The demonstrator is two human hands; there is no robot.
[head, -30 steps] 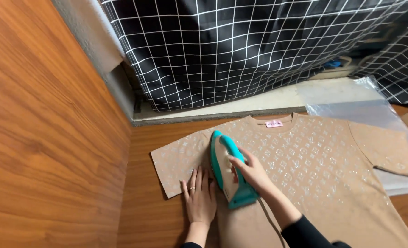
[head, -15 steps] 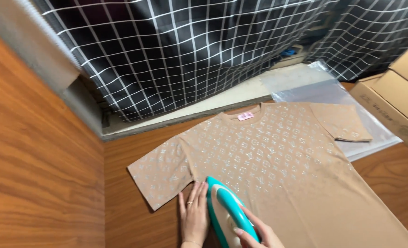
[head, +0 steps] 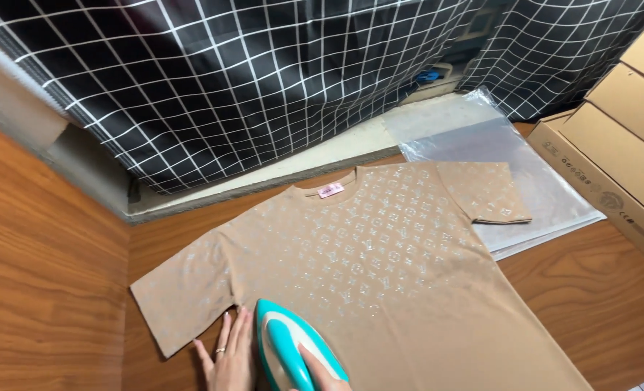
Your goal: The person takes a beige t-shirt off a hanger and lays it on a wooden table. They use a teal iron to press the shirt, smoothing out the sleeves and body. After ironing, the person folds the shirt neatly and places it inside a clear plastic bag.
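Since a second ago, the teal iron (head: 293, 347) has been drawn down toward the lower hem side of the tan T-shirt (head: 380, 268). It is gripped by the right hand (head: 322, 373), fingers closed. The left hand (head: 229, 358) is pressed flat, fingers spread, on the shirt beside the iron.

A wooden floor (head: 590, 289) carries a tan T-shirt (head: 380, 268) and clear plastic bags (head: 525, 181).

You are wearing a thin ring on one finger of your left hand (head: 229, 356). Your right hand (head: 322, 373) is showing bare, with only fingers visible at the frame's bottom edge.
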